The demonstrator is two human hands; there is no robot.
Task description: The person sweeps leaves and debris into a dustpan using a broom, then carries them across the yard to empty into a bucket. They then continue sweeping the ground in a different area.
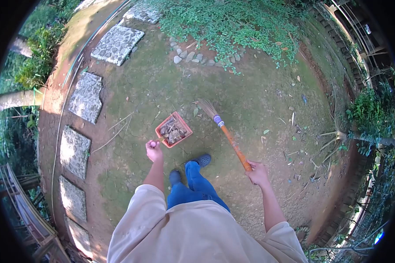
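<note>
A person in a beige shirt and blue jeans stands on a bare, mossy dirt yard, seen from above at the centre of the frame. The left hand is closed around the handle of an orange dustpan, which sits just above that hand, left of centre, and is loaded with dry brown leaves. The right hand, right of centre, is clamped on the orange handle of a broom (its straw bristles point to the upper left and end just beside the dustpan's upper right corner). Both dark clogs show below the dustpan, the right foot stepped forward. A curved line of stone paving slabs runs down the left side of the frame, and green ground cover fills the top centre. Scattered leaves and twigs lie on the soil at right.
</note>
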